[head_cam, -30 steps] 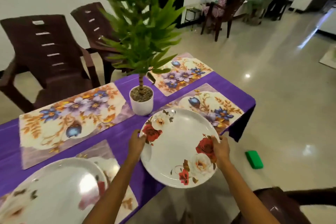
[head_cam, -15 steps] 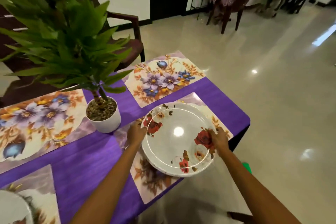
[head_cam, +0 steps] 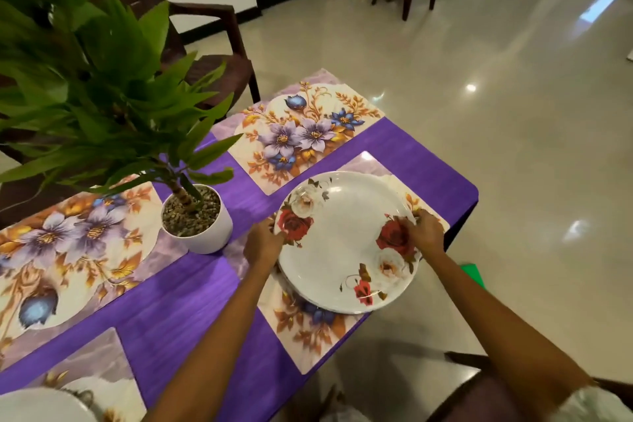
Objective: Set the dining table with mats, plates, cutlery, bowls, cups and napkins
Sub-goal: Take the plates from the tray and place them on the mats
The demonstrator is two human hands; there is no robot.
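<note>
Two hands on one plate right now, so here's how I read it. My left hand [head_cam: 262, 245] is pinching the left rim of the plate [head_cam: 346, 243] with the fingers curled over the edge by the red rose, and my right hand [head_cam: 424, 233] is curled onto the right rim by the other rose. The plate sits over the mat [head_cam: 318, 332] at the lower middle of the frame, near the right end of the table [head_cam: 178, 312]. I can't tell if it's fully resting on the mat or a hair above it. There looks to be a second rim peeking out underneath on the lower left, so it may be a small stack, but I wouldn't swear to it.

Handling-wise, my guess is it's melamine or glazed ceramic: stiff, glossy, probably slick under the fingers. If it's ceramic it'll chip if dropped, so I'd treat it as breakable either way. Best grip is what I've got, opposite sides of the rim, thumbs on top. If there really are two, the top one could slide off, so keep it level.

Further up the frame another mat [head_cam: 301, 137] has no plate yet, and the potted plant [head_cam: 197, 219] sits just left of my left hand, close enough to bump. Another plate [head_cam: 41, 404] shows at the bottom left corner.
</note>
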